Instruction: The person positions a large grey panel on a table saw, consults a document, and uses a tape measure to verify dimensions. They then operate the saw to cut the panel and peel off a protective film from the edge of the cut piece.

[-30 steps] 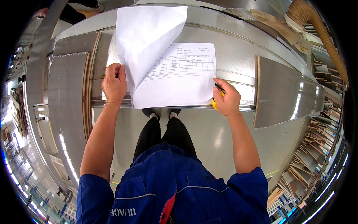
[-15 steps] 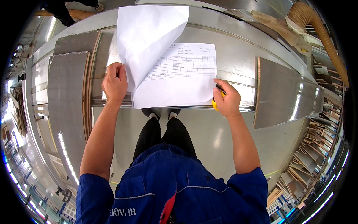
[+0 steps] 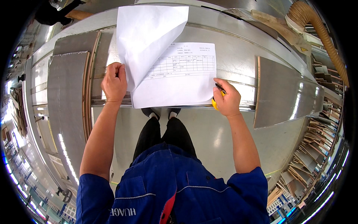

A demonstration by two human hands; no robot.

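Note:
My left hand (image 3: 114,83) is closed on the left edge of some paper sheets, pinching the folded-back top sheet (image 3: 145,31). Beneath it shows a printed sheet (image 3: 175,89) with a table of rows and columns. At that sheet's right edge, my right hand (image 3: 227,98) is closed, thumb and fingers together. It also holds a small yellow and black tool (image 3: 214,104), mostly hidden by the fingers, so its kind is unclear. Both hands keep the papers over the front edge of a metal machine table (image 3: 235,67).
Grey panels (image 3: 69,100) lie stacked to the left, and another grey panel (image 3: 285,93) lies on the right. A ribbed hose (image 3: 317,22) curves at the upper right. Many board offcuts (image 3: 309,153) stand along the right side. Another person (image 3: 56,15) is at the far left.
The other person at the far left has shifted position. My hands and the papers have barely moved.

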